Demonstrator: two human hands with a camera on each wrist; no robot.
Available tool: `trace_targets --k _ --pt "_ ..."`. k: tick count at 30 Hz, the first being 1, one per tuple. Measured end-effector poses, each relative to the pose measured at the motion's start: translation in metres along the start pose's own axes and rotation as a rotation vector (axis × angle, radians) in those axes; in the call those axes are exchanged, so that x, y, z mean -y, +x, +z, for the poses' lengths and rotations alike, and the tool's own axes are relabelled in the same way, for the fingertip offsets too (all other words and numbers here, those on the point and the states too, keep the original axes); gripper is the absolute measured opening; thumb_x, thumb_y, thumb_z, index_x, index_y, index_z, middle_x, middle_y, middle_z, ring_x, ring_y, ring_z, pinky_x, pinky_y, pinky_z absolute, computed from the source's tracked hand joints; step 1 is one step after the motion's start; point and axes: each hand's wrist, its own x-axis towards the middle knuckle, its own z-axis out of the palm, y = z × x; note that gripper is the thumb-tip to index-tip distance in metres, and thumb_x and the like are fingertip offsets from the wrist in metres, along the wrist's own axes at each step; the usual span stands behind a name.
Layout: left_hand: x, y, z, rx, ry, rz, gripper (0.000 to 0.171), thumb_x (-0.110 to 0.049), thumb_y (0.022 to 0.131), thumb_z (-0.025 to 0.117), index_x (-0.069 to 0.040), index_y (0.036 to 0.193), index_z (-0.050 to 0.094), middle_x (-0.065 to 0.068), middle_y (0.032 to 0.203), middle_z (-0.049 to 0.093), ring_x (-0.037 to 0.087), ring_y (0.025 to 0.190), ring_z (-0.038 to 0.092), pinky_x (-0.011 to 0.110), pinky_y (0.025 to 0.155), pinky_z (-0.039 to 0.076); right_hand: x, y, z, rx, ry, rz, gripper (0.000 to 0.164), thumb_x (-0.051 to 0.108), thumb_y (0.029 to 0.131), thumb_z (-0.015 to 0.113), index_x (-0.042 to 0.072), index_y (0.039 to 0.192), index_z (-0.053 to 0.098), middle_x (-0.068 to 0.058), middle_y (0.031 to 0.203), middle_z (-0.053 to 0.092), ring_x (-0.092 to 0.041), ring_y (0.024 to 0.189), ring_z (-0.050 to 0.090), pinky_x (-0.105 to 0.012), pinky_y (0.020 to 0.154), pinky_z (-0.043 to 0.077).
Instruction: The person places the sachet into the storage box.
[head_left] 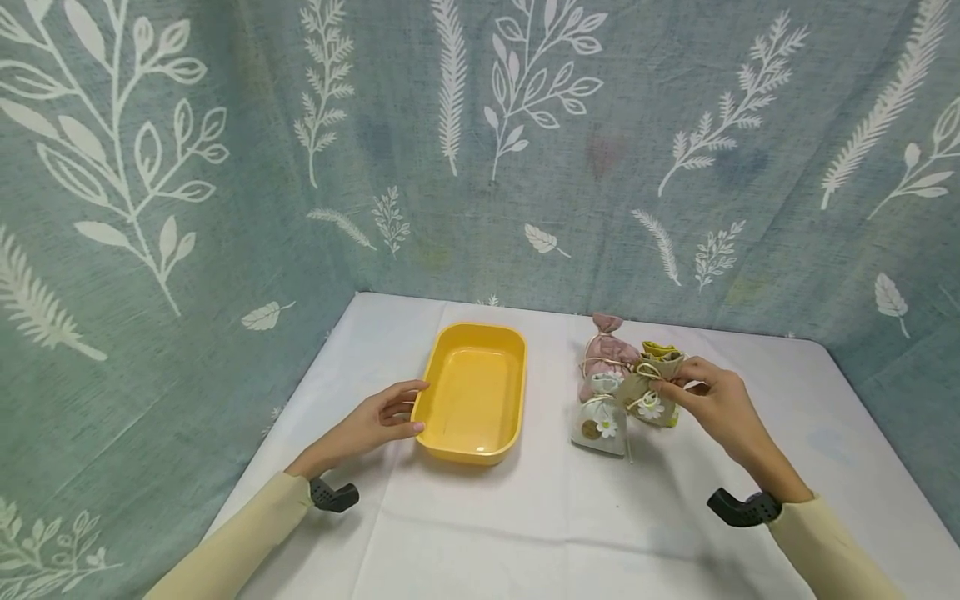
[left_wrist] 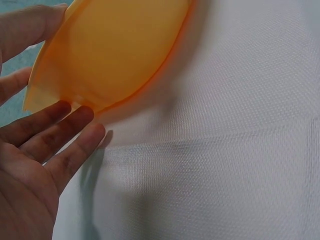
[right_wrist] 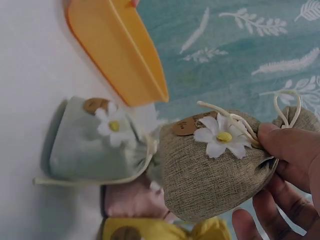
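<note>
My far-end feed shows a tan linen drawstring pouch (right_wrist: 212,175) with a white daisy and a brown tag, hanging from the fingertips of my right hand (head_left: 716,404); thumb and fingers pinch it at the gathered neck, and I cannot tell whether its base touches anything; just left of those fingers and nearer me lies a pale green drawstring pouch (right_wrist: 92,147) with its own daisy; left of them and farther off lies a pink drawstring pouch (head_left: 609,352); a yellow drawstring pouch (right_wrist: 167,231) sits partly hidden behind the tan one; well to the left, my left hand (head_left: 378,418) has its fingers spread and nearly straight, tips touching the left side of a yellow plastic tray (head_left: 471,400); beneath all these fingers spreads a white tablecloth (head_left: 480,533); beyond them hangs a teal leaf-print curtain (head_left: 427,217).
</note>
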Motion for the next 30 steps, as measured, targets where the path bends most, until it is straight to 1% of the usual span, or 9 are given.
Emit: trace_targets --k 4,11,13,16,18,21,23,30 --pt "-0.001 0.000 0.000 0.000 -0.001 -0.005 0.071 -0.033 0.094 0.078 -0.030 0.156 0.042 0.007 0.154 0.048 0.028 0.137 0.051 0.044 0.113 0.045 0.009 0.009 0.004 0.011 0.024 -0.020 0.022 0.035 0.097 0.074 0.015 0.091 0.074 0.000 0.101 0.065 -0.012 0.095 0.061 -0.021 0.078 0.055" --pt "-0.003 0.000 0.000 0.004 -0.010 -0.012 0.073 -0.033 0.094 0.079 -0.027 0.156 0.042 0.005 0.155 0.047 0.028 0.137 0.051 0.044 0.112 0.046 0.023 0.026 0.015 0.029 0.072 -0.053 0.022 0.034 0.098 0.074 0.013 0.091 0.075 -0.001 0.101 0.064 -0.016 0.091 0.059 -0.020 0.076 0.054" --pt "-0.003 0.000 0.001 0.005 -0.015 -0.012 0.073 -0.033 0.094 0.079 -0.027 0.156 0.042 0.004 0.156 0.046 0.028 0.137 0.051 0.043 0.112 0.046 0.027 0.032 0.020 0.033 0.099 -0.066 0.022 0.032 0.098 0.074 0.012 0.090 0.075 -0.002 0.099 0.064 -0.019 0.088 0.059 -0.022 0.072 0.054" --pt "-0.003 -0.001 0.001 0.005 -0.018 -0.008 0.072 -0.033 0.094 0.079 -0.028 0.156 0.042 0.003 0.156 0.046 0.028 0.137 0.051 0.043 0.112 0.046 0.034 0.040 0.027 0.041 0.128 -0.080 0.023 0.030 0.097 0.075 0.011 0.086 0.072 -0.004 0.097 0.063 -0.026 0.082 0.060 -0.025 0.063 0.054" --pt "-0.002 -0.001 0.001 0.007 -0.021 -0.002 0.072 -0.032 0.094 0.078 -0.028 0.156 0.042 0.003 0.156 0.046 0.028 0.137 0.051 0.043 0.112 0.046 0.038 0.046 0.033 0.043 0.138 -0.089 0.024 0.030 0.096 0.076 0.010 0.083 0.071 -0.004 0.096 0.063 -0.027 0.081 0.062 -0.027 0.061 0.053" --pt "-0.001 -0.001 0.001 0.008 -0.029 0.004 0.070 -0.032 0.094 0.078 -0.030 0.155 0.043 0.001 0.155 0.046 0.027 0.137 0.050 0.042 0.112 0.046 0.046 0.053 0.042 0.040 0.138 -0.114 0.026 0.029 0.096 0.077 0.010 0.079 0.069 -0.004 0.095 0.064 -0.026 0.083 0.064 -0.030 0.065 0.054" --pt "0.000 -0.001 0.001 0.009 -0.031 0.006 0.071 -0.032 0.094 0.078 -0.029 0.155 0.042 0.000 0.155 0.047 0.027 0.137 0.051 0.042 0.111 0.047 0.050 0.057 0.048 0.041 0.138 -0.131 0.025 0.029 0.095 0.078 0.011 0.080 0.070 -0.003 0.094 0.063 -0.022 0.084 0.063 -0.030 0.069 0.055" --pt "0.000 -0.002 0.000 0.017 -0.032 0.020 0.077 -0.030 0.094 0.078 -0.021 0.159 0.038 0.006 0.158 0.044 0.029 0.137 0.050 0.041 0.111 0.047 0.061 0.074 0.068 0.066 0.157 -0.162 0.028 0.032 0.094 0.078 0.012 0.078 0.068 -0.003 0.089 0.060 -0.022 0.084 0.058 -0.033 0.069 0.052"
